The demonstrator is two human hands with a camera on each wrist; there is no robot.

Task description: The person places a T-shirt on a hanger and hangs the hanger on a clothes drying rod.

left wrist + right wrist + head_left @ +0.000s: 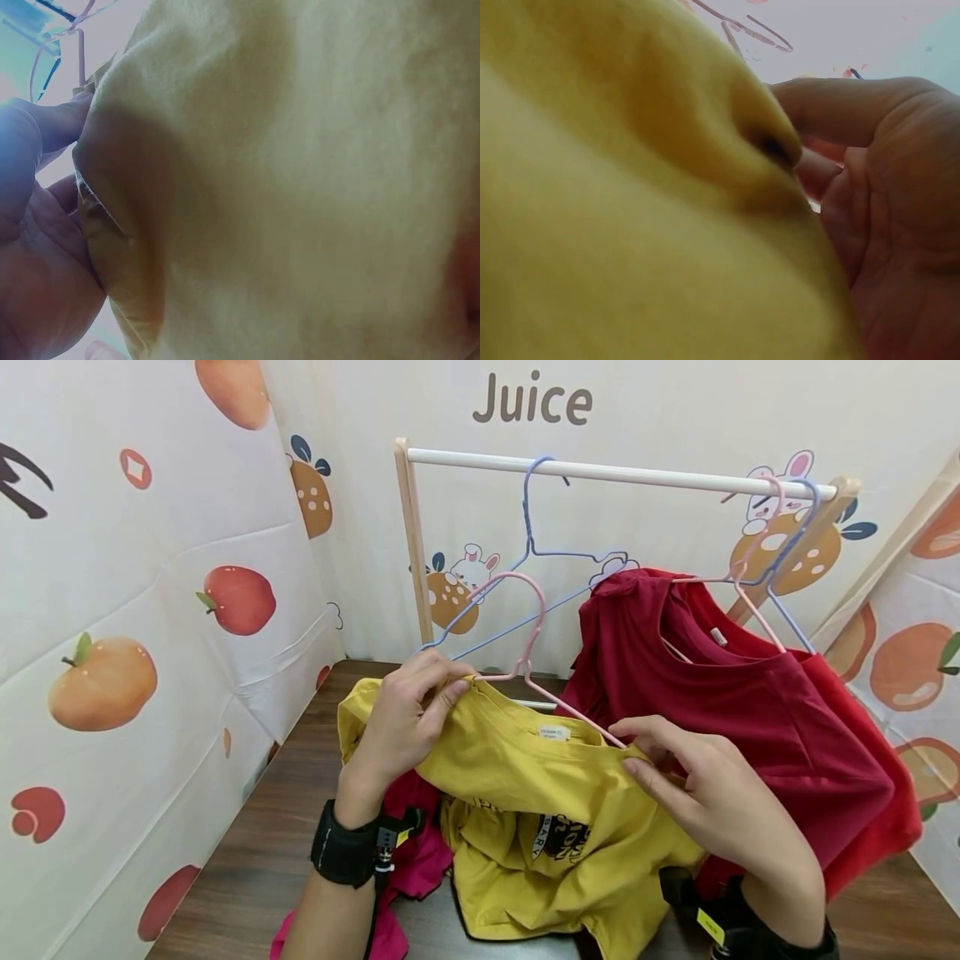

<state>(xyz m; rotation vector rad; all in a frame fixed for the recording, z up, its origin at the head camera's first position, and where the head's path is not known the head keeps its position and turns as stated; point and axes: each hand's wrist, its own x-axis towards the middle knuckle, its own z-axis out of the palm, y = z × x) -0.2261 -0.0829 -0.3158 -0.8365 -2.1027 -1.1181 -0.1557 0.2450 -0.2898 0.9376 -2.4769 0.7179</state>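
A yellow T-shirt (525, 768) with a dark print hangs between both hands, its neckline up and a white label at the collar. Inside its neck sits a pink hanger (542, 610), hook upward and clear of the rail. My left hand (408, 710) pinches the shirt's shoulder beside the collar, at the hanger's left arm. On the other side my right hand (693, 777) pinches the collar edge near the hanger's right arm. Yellow cloth (285, 180) fills most of the left wrist view, and the right wrist view likewise shows the shirt (645, 195) against the fingers.
A white rail (622, 473) on wooden posts stands behind. From it hang a bare blue hanger (528, 518) and, at the right, a dark red shirt (720, 710) before a brighter red one (892, 802). Magenta cloth (420, 852) lies on the dark wooden table (247, 860).
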